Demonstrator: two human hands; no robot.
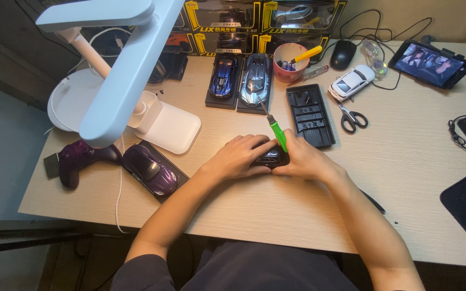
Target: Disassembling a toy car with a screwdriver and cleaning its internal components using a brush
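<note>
Both of my hands meet over a small dark toy car (269, 157) lying on the wooden table (405, 161). My left hand (238, 156) cups the car from the left and grips it. My right hand (300, 159) holds a green-handled screwdriver (276, 131) whose metal shaft sticks up and away from me. The car is mostly hidden under my fingers.
A black plastic base tray (309, 114) lies just beyond my hands, scissors (350, 117) and a white toy car (351, 82) to its right. Blue and silver cars (241, 78) stand behind, a purple car (151, 168) and game controller (79, 159) at left under a white lamp (120, 70). A phone (431, 63) is at the far right.
</note>
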